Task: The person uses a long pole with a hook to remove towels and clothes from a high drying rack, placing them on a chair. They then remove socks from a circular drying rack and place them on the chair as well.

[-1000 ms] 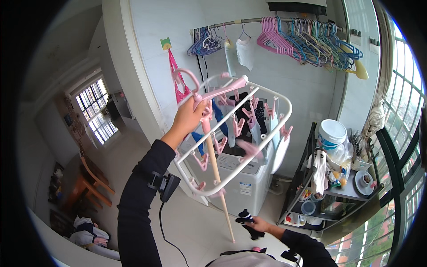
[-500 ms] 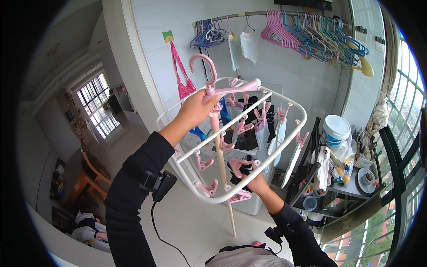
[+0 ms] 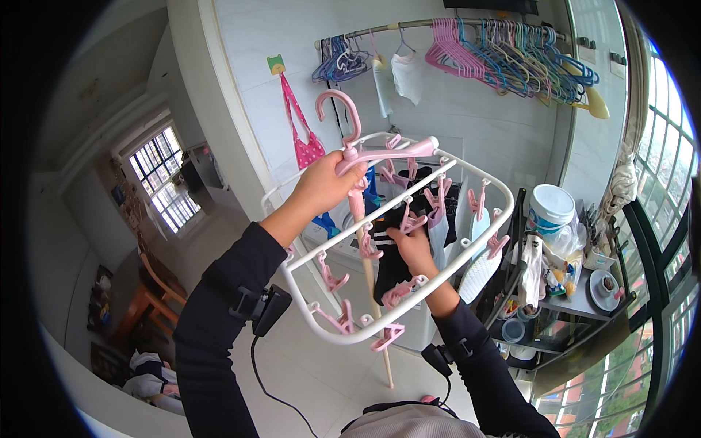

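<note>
My left hand (image 3: 332,181) is wrapped round the pink top arm of a clip drying hanger (image 3: 398,154), just below its hook, and keeps it up in front of me. The hanger has a white rectangular frame with pink clips dangling from it. Inside the frame, my right hand (image 3: 415,254) pinches a black sock (image 3: 392,270) with white stripes at its top, close under a pink clip (image 3: 413,221). I cannot tell whether that clip grips the sock. Light socks (image 3: 438,237) and darker pieces hang from clips farther back and to the right.
A wooden pole (image 3: 387,365) slants down to the floor behind the hanger. Beyond stands a white washing machine (image 3: 343,252). Many coloured hangers (image 3: 456,51) fill a wall rail. On the right, a dark shelf rack holds a white bucket (image 3: 553,206), bags and dishes beside the windows.
My right hand has moved up and away with the black sock, from the frame's near side to a clip nearer the middle. The sock now hangs longer. The hanger has shifted slightly right.
</note>
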Available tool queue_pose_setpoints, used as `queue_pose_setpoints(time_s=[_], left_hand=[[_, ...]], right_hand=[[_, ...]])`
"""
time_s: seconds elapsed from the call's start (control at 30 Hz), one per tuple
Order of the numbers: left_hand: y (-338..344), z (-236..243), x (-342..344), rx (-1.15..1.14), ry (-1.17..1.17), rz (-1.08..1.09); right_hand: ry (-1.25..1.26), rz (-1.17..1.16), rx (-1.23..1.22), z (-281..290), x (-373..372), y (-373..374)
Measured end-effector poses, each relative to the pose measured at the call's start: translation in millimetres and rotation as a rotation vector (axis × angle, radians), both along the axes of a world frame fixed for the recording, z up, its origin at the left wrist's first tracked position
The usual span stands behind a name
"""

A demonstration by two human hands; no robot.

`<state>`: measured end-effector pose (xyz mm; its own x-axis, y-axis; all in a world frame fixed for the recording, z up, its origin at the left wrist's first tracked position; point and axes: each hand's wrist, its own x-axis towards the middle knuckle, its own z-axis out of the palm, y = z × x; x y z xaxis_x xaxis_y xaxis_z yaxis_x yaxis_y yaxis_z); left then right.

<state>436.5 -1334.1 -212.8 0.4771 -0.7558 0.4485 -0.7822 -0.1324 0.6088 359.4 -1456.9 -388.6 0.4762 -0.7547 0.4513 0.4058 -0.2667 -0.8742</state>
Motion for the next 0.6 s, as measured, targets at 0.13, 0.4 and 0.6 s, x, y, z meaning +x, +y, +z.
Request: queue_pose_setpoints(time_s=[0.13, 0.4, 0.6], left_hand=[[7.5, 2.3, 0.2, 0.019, -0.021, -0.016], [35.7, 2.7, -8.0, -0.042, -0.042, -0.017], [57.7, 13.6, -8.5, 0.105, -0.05, 0.001]], right_hand=[[-0.12, 0.221, 0.054, 6.6, 9.8, 2.8], [-0.047, 0.344, -0.329, 20.6, 5.1, 28.6], [0.141, 0.443, -0.188, 44.9, -2.0, 55.5]])
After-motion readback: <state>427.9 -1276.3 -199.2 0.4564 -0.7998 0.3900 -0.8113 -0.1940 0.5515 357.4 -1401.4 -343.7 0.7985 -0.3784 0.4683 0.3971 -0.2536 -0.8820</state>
